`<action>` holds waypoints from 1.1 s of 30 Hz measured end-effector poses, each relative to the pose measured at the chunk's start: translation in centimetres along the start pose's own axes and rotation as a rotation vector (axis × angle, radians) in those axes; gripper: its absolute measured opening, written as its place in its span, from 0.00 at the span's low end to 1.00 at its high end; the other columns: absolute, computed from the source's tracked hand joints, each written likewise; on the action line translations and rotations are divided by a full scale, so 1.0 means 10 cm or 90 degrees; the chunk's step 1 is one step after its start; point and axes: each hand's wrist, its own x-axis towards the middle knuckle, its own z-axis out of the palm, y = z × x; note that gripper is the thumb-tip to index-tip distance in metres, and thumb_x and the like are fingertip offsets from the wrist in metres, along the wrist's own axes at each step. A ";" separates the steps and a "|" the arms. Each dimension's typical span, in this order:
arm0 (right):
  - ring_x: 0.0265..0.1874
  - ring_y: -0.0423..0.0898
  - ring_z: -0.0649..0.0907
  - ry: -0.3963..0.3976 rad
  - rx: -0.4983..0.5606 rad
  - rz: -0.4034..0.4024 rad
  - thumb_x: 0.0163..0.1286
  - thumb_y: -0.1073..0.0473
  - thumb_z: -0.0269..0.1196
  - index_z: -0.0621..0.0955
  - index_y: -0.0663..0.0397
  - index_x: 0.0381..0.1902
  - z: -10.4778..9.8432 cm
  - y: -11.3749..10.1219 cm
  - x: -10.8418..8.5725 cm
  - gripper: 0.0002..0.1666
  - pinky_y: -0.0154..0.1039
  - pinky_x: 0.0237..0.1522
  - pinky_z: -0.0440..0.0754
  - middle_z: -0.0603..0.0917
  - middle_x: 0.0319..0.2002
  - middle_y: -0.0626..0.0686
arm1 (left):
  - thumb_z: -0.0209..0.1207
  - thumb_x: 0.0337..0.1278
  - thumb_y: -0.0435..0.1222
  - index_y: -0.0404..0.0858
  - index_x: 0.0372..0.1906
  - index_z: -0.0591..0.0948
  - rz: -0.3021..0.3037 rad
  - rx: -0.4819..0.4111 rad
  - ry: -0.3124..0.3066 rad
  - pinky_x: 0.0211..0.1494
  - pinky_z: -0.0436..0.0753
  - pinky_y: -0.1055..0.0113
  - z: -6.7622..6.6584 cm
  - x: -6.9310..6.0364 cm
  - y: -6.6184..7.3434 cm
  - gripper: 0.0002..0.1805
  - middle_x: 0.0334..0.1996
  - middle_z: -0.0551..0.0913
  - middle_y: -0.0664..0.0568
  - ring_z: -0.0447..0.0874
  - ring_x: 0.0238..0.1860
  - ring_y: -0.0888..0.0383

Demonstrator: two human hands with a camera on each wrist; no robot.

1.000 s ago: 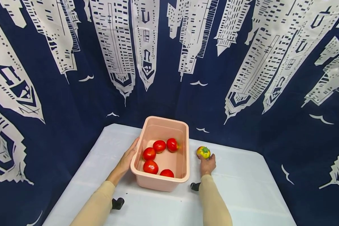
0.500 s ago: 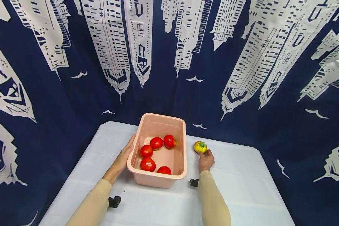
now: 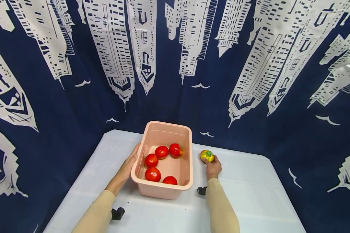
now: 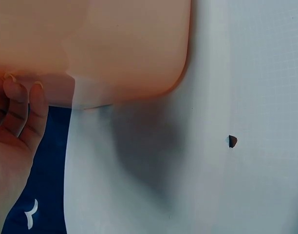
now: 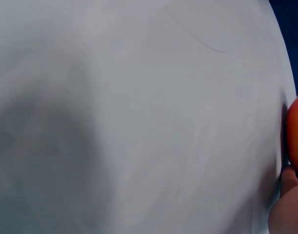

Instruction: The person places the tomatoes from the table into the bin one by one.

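In the head view, a pink plastic bin (image 3: 162,191) stands on the white table and holds several red tomatoes (image 3: 153,174). My left hand (image 3: 126,169) rests along the bin's left wall. The left wrist view shows its fingers (image 4: 36,109) touching the pink side, with the thumb out of sight. To the right of the bin, my right hand (image 3: 213,168) grips a yellow and red tomato (image 3: 206,156) with a green stem top, thumb on its near left side. Only the edge of that tomato (image 5: 297,134) and part of the hand appear in the right wrist view.
The white table (image 3: 250,191) ends just behind the bin and the held tomato. A dark blue curtain (image 3: 169,106) with white printed buildings hangs beyond it. Black wrist-worn devices show at the left (image 3: 117,213) and right (image 3: 202,191) forearms. A small dark speck (image 4: 232,141) lies on the tabletop.
The head view has shifted slightly. My right hand stays at the yellow and red tomato, its fingers now further around it. The left hand, the bin and the red tomatoes keep their places.
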 end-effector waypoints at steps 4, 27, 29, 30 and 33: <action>0.69 0.60 0.69 0.011 0.007 -0.004 0.61 0.59 0.69 0.65 0.66 0.70 -0.05 -0.05 0.00 0.43 0.50 0.71 0.66 0.68 0.69 0.67 | 0.32 0.77 0.45 0.53 0.78 0.48 0.005 0.002 -0.004 0.77 0.42 0.41 -0.01 0.05 0.03 0.29 0.80 0.45 0.51 0.41 0.79 0.46; 0.70 0.56 0.69 -0.053 0.071 -0.060 0.62 0.63 0.68 0.63 0.66 0.71 -0.22 -0.66 -0.09 0.43 0.45 0.68 0.70 0.67 0.69 0.66 | 0.32 0.77 0.46 0.52 0.79 0.47 0.021 -0.017 -0.012 0.77 0.40 0.39 -0.12 -0.04 0.01 0.29 0.80 0.44 0.50 0.40 0.78 0.46; 0.70 0.55 0.69 -0.056 0.078 -0.056 0.62 0.63 0.68 0.63 0.65 0.72 -0.26 -0.73 -0.10 0.43 0.45 0.68 0.71 0.67 0.70 0.65 | 0.32 0.77 0.45 0.51 0.79 0.46 0.018 -0.021 -0.015 0.77 0.41 0.40 -0.09 -0.03 -0.01 0.30 0.80 0.43 0.50 0.40 0.78 0.45; 0.70 0.54 0.70 -0.054 0.081 -0.053 0.62 0.63 0.68 0.63 0.64 0.72 -0.27 -0.76 -0.11 0.43 0.45 0.68 0.71 0.67 0.70 0.65 | 0.32 0.77 0.45 0.51 0.79 0.46 0.013 -0.021 -0.017 0.77 0.41 0.40 -0.08 -0.03 -0.01 0.30 0.80 0.43 0.51 0.40 0.78 0.46; 0.70 0.53 0.70 -0.052 0.091 -0.055 0.63 0.62 0.67 0.63 0.62 0.73 -0.34 -0.86 -0.11 0.43 0.45 0.68 0.71 0.68 0.70 0.63 | 0.32 0.77 0.46 0.52 0.79 0.45 0.008 -0.024 -0.024 0.77 0.41 0.41 -0.03 -0.02 -0.03 0.30 0.80 0.42 0.52 0.39 0.79 0.47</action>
